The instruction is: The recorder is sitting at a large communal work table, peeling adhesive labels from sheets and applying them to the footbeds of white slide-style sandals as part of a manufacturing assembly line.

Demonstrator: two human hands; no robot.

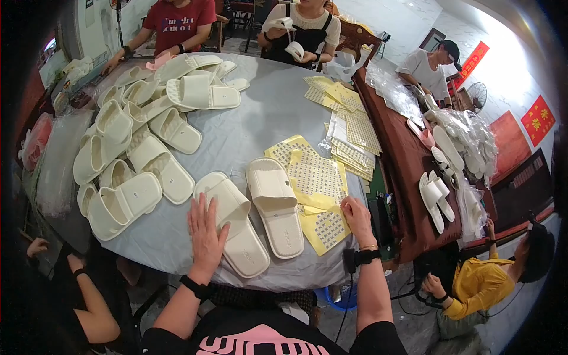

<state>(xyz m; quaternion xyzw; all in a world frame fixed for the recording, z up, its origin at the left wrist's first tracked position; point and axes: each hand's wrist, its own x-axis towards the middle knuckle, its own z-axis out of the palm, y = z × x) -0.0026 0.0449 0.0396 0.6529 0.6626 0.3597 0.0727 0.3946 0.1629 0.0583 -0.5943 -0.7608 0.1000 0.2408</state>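
Two cream slide slippers lie side by side before me, soles down, toes pointing away. My left hand (206, 234) rests on the edge of the left slipper (244, 251), its fingers stretched out and thumb near the strap. The right slipper (283, 234) has a small dark mark on its insole and a dark spot at the strap's edge. Yellow sticker sheets (310, 171) with rows of small labels lie to its right, overlapping. My right hand (357, 218) is at their right edge, fingertips pinched together; what they hold, if anything, is too small to make out.
A heap of cream slippers (139, 148) covers the table's left side. More sticker sheets (358, 130) are stacked at the right. Beyond them, a brown-covered table (408, 207) holds slippers and plastic bags. Several people work around the tables. A blue bin (340, 299) stands below the front edge.
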